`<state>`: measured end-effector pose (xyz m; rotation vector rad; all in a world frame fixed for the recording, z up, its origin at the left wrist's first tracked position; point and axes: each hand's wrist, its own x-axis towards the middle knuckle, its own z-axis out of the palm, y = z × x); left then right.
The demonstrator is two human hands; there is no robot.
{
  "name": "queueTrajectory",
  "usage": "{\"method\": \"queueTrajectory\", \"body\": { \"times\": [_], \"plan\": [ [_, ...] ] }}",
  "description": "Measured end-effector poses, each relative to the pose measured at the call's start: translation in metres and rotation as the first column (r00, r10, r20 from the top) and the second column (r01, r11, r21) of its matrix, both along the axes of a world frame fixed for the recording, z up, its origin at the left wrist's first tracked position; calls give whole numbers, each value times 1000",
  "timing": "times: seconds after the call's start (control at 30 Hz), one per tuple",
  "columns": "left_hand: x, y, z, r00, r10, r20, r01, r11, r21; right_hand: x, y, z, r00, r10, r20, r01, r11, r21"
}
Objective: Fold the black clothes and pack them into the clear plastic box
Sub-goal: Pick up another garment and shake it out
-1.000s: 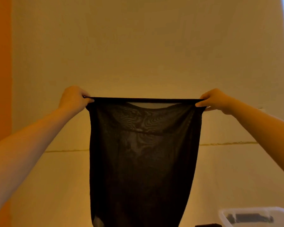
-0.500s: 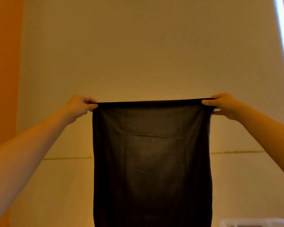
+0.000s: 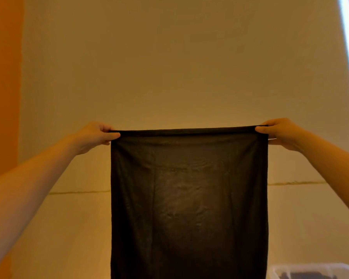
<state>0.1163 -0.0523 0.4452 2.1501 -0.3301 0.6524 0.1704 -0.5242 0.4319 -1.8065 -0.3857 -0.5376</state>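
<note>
Grip: the left hand (image 3: 93, 136) pinches the top left corner of a black cloth (image 3: 188, 202) between thumb and curled fingers; the right hand (image 3: 280, 133) pinches the top right corner the same way. Both are closed tightly on the hem, with nothing else in them.

Cloth position: held up in the air at arm's length in front of a plain wall (image 3: 179, 67). Its top edge runs level from nine o'clock to three o'clock between the two hands, pulled straight. The rest hangs down toward six o'clock and runs out of view at the bottom.

Feel, as a judgement: thin and light. Some light glows through the middle of the panel, and it drapes with faint vertical creases, so it looks soft and limp, with no stiffness of its own. It will likely sag or bunch wherever it is not held taut.

Where to hold: the two top corners, as now, look the best places; the doubled hem there gives the fingers something thicker to pinch.

Box: a clear plastic box (image 3: 278, 268) shows at five o'clock, low in the corner, with something dark inside; what it is cannot be made out.

Task stage: likely smoothing the cloth before folding.
</note>
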Motion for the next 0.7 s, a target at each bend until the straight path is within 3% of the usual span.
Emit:
{"method": "queueTrajectory", "body": {
  "times": [0.07,0.2,0.43,0.5,0.57,0.63,0.7],
  "plan": [
    [2,4,1,991,116,60,-124,981,147,0,-1,-1,1000,-9,-8,9,1000,-1],
    [5,9,4,946,259,198,-322,831,453,2,-3,-1,1000,-22,-1,22,1000,-14],
    [-7,12,12,908,342,241,-416,677,607,-5,-7,6,999,-30,24,31,998,-50],
    [-8,8,15,868,368,333,-496,675,547,-7,-5,9,996,-64,65,66,998,-21],
    [-11,2,19,846,372,382,-509,776,371,-9,-3,13,989,-109,100,107,994,26],
    [-15,0,21,905,304,296,-344,935,92,-11,-3,17,982,-146,122,138,988,72],
    [-20,-1,24,964,189,188,-155,971,-182,-15,-4,21,976,-167,136,153,983,104]
  ]
}}
